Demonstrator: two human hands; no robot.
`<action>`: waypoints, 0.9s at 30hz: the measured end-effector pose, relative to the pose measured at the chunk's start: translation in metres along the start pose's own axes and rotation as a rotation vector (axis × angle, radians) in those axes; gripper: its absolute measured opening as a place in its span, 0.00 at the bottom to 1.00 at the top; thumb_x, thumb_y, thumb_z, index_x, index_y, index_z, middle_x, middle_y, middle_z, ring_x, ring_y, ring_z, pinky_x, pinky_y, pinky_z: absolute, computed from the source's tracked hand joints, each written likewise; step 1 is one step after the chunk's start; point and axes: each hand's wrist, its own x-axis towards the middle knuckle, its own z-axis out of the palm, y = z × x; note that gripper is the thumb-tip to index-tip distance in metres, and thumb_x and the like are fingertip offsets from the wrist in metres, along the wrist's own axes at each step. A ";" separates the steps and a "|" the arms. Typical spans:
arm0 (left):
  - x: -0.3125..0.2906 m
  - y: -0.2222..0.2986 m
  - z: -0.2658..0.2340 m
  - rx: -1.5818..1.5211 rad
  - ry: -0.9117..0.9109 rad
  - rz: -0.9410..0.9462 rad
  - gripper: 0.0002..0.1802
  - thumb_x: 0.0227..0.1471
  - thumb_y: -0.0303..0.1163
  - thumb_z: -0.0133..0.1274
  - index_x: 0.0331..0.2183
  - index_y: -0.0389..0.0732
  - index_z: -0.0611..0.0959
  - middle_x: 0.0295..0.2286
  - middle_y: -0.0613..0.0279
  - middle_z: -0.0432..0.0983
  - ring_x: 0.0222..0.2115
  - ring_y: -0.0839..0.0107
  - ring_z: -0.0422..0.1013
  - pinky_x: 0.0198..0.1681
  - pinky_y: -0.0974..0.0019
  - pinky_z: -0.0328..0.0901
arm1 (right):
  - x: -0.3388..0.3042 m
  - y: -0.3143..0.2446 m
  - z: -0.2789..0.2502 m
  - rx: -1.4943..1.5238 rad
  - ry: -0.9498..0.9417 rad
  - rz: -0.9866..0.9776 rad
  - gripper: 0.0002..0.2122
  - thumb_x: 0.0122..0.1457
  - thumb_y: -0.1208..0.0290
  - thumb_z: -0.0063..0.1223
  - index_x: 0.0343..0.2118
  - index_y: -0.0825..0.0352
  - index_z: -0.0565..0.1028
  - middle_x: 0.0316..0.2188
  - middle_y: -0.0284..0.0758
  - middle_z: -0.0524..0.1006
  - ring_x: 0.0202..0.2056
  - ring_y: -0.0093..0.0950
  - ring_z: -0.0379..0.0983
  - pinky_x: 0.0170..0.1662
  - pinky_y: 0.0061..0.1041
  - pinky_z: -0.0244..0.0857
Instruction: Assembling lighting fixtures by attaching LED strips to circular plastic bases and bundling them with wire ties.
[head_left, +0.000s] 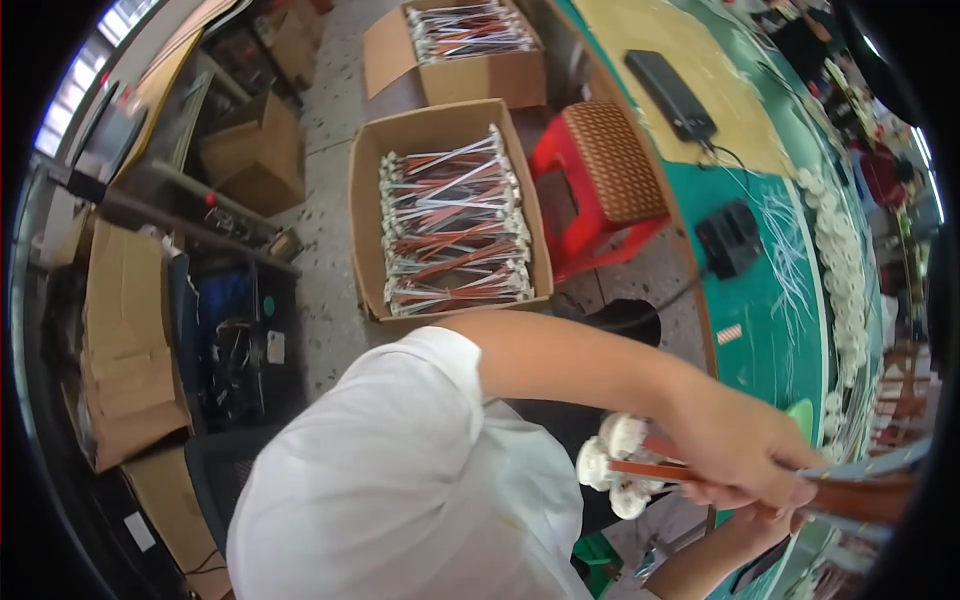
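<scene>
- Currently, on my head feed, I have the left hand [750, 450] reaching in front of the white-shirted torso [400, 490], at the near edge of the green bench [762, 350].
- I see its fingers clamped on a bunch of flat brown strips [645, 469]; the clustered white ends [620, 462] poke out to the left of the hand.
- Past the fingertips, I make out brown and pale grey bands [865, 492] running toward the right rim, bent by the lens.
- The right hand [765, 527] comes up from below, just beside the left fingertips; its own fingers are mostly hidden, so I can't tell whether they grip anything.
- Across the bench I have a tan sheet [690, 45], a long black power brick [670, 92], a black block with a cable [728, 238], loose white strands [785, 265] and a row of white rings [840, 265].
- Beyond the arm, a red stool [585, 215] stands between the bench and an open cardboard box [365, 225] packed with brown and white strips [455, 220].
- Behind that, I see a second filled carton [490, 82].
</scene>
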 end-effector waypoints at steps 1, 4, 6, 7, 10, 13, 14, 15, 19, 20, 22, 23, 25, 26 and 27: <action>-0.002 0.001 -0.008 0.004 0.026 0.015 0.18 0.64 0.40 0.42 0.38 0.32 0.74 0.16 0.58 0.72 0.14 0.69 0.70 0.19 0.66 0.65 | 0.030 -0.021 0.027 0.132 0.017 0.316 0.15 0.64 0.59 0.37 0.36 0.67 0.68 0.19 0.32 0.64 0.21 0.22 0.60 0.24 0.19 0.56; -0.010 0.005 -0.041 -0.168 0.171 0.227 0.22 0.64 0.46 0.45 0.30 0.34 0.73 0.11 0.64 0.64 0.10 0.72 0.64 0.15 0.68 0.61 | 0.086 -0.016 0.089 0.307 -0.028 0.525 0.15 0.63 0.59 0.38 0.40 0.68 0.68 0.33 0.34 0.68 0.37 0.25 0.67 0.41 0.22 0.61; -0.023 0.009 -0.064 -0.338 0.288 0.384 0.25 0.63 0.50 0.45 0.28 0.35 0.73 0.10 0.65 0.62 0.09 0.73 0.62 0.13 0.68 0.59 | 0.110 0.023 0.115 0.407 -0.056 0.354 0.19 0.59 0.59 0.49 0.47 0.68 0.70 0.38 0.34 0.70 0.41 0.26 0.69 0.47 0.22 0.63; -0.039 0.014 -0.077 -0.400 0.384 0.425 0.27 0.62 0.51 0.45 0.27 0.35 0.73 0.10 0.64 0.62 0.09 0.72 0.62 0.13 0.67 0.58 | 0.117 0.032 0.133 0.468 -0.076 0.281 0.22 0.58 0.58 0.54 0.50 0.68 0.71 0.40 0.34 0.72 0.43 0.26 0.70 0.50 0.22 0.64; -0.106 0.039 -0.102 -0.121 0.739 0.578 0.26 0.66 0.48 0.38 0.25 0.36 0.73 0.10 0.66 0.59 0.08 0.71 0.59 0.13 0.65 0.58 | 0.120 -0.001 0.173 -0.404 -0.472 -0.338 0.26 0.57 0.69 0.53 0.59 0.66 0.67 0.60 0.44 0.62 0.61 0.40 0.59 0.63 0.35 0.51; -0.189 0.062 -0.116 0.169 0.994 0.632 0.24 0.66 0.47 0.35 0.24 0.41 0.69 0.11 0.69 0.59 0.11 0.73 0.60 0.17 0.69 0.59 | 0.130 -0.013 0.183 -0.456 -0.589 -0.345 0.27 0.55 0.70 0.55 0.60 0.60 0.67 0.66 0.45 0.51 0.65 0.47 0.50 0.65 0.40 0.47; -0.214 0.065 -0.131 0.210 1.171 0.524 0.26 0.65 0.48 0.39 0.21 0.40 0.70 0.12 0.68 0.61 0.11 0.73 0.62 0.16 0.66 0.58 | 0.129 -0.007 0.182 -0.464 -0.589 -0.341 0.26 0.58 0.68 0.49 0.62 0.62 0.65 0.66 0.45 0.53 0.66 0.46 0.50 0.66 0.40 0.46; -0.256 0.061 -0.141 0.033 1.050 0.708 0.16 0.61 0.45 0.50 0.36 0.41 0.72 0.15 0.67 0.63 0.12 0.70 0.61 0.16 0.69 0.61 | 0.130 -0.005 0.186 -0.422 -0.585 -0.334 0.26 0.58 0.69 0.49 0.62 0.63 0.64 0.66 0.46 0.53 0.66 0.45 0.50 0.66 0.41 0.46; -0.359 0.022 -0.187 0.633 1.678 0.165 0.23 0.65 0.48 0.37 0.25 0.42 0.69 0.12 0.70 0.60 0.12 0.75 0.60 0.18 0.69 0.58 | 0.129 0.004 0.191 -0.395 -0.594 -0.316 0.27 0.58 0.67 0.49 0.62 0.65 0.64 0.66 0.46 0.52 0.66 0.45 0.50 0.66 0.41 0.43; -0.372 0.003 -0.198 0.656 1.718 0.021 0.22 0.65 0.48 0.38 0.25 0.42 0.69 0.13 0.70 0.60 0.12 0.76 0.59 0.17 0.69 0.57 | 0.129 0.005 0.192 -0.399 -0.578 -0.311 0.27 0.58 0.66 0.49 0.61 0.65 0.64 0.66 0.46 0.53 0.66 0.45 0.50 0.66 0.41 0.43; -0.430 -0.055 -0.212 0.613 1.735 -0.245 0.23 0.64 0.48 0.42 0.24 0.42 0.70 0.13 0.70 0.62 0.13 0.77 0.60 0.17 0.69 0.56 | 0.130 -0.007 0.198 -0.441 -0.571 -0.360 0.27 0.59 0.62 0.48 0.61 0.68 0.65 0.66 0.47 0.54 0.65 0.45 0.51 0.66 0.42 0.43; -0.440 -0.081 -0.219 0.676 1.725 -0.529 0.24 0.63 0.49 0.44 0.22 0.42 0.71 0.14 0.70 0.63 0.13 0.78 0.61 0.16 0.69 0.55 | 0.129 -0.004 0.196 -0.445 -0.567 -0.344 0.28 0.59 0.59 0.48 0.60 0.70 0.65 0.65 0.48 0.54 0.65 0.45 0.51 0.66 0.42 0.43; -0.484 -0.134 -0.233 1.044 1.369 -0.949 0.32 0.61 0.56 0.43 0.24 0.34 0.76 0.15 0.55 0.70 0.17 0.61 0.69 0.26 0.55 0.65 | 0.128 -0.001 0.198 -0.441 -0.543 -0.330 0.29 0.60 0.56 0.48 0.59 0.71 0.65 0.65 0.48 0.55 0.65 0.46 0.52 0.65 0.42 0.44; -0.480 -0.144 -0.229 0.878 1.289 -1.045 0.36 0.59 0.60 0.44 0.26 0.31 0.79 0.19 0.46 0.74 0.23 0.52 0.71 0.33 0.51 0.66 | 0.130 0.002 0.195 -0.488 -0.550 -0.351 0.29 0.60 0.54 0.48 0.59 0.71 0.66 0.64 0.48 0.56 0.65 0.45 0.52 0.65 0.43 0.45; -0.478 -0.152 -0.225 0.864 1.284 -1.048 0.36 0.59 0.60 0.44 0.26 0.31 0.79 0.19 0.46 0.74 0.23 0.52 0.71 0.33 0.51 0.66 | 0.128 0.005 0.193 -0.499 -0.537 -0.335 0.29 0.61 0.53 0.46 0.59 0.70 0.66 0.64 0.49 0.55 0.65 0.46 0.52 0.65 0.44 0.45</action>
